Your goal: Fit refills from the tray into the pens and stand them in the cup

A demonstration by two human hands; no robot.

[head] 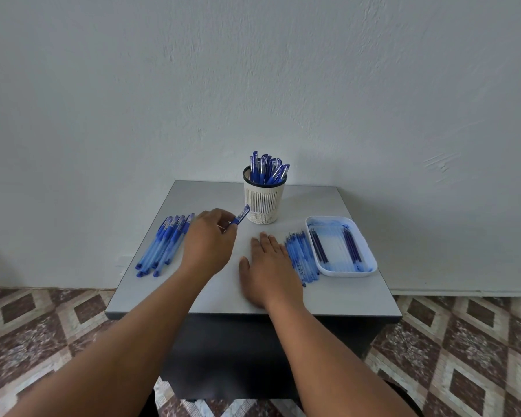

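**Pen held in left hand, refill supply off to the right**

Pen (240,218) is pinched at its lower end by the left hand (208,242), cap end pointing up and away toward the cup (264,203). Long axis is tilted, running from the fingers toward the cup's base; the cap tip is seen just beside the cup wall, contact cannot be confirmed. Whether a refill is already fitted cannot be told.

Right hand (269,266) is laid flat on the counter (328,299), fingers straight, nothing held. The two hands are apart, left one further forward.

Layout:
- Cup stands at the back centre of the counter, already well filled with capped blue pens (267,168).
- A row of blue pens (163,245) lies at the left edge, just left of the left hand, long axes running front to back with a slight lean.
- A row of loose refills (301,257) lies just right of the right hand, touching or nearly touching its outer edge, tips pointing away.
- The white tray (370,260) sits further right, next to that row, with a few dark refills (318,246) along its sides, same front-to-back axis.

Judgement: the key relation is a split one. The pen stock is nearer the left hand, the refills and tray nearer the right. If the held pen is complete, the cup is a short reach up and forward for the left hand; if not, a refill is likely to be fetched by the right, needing only a sideways shift.
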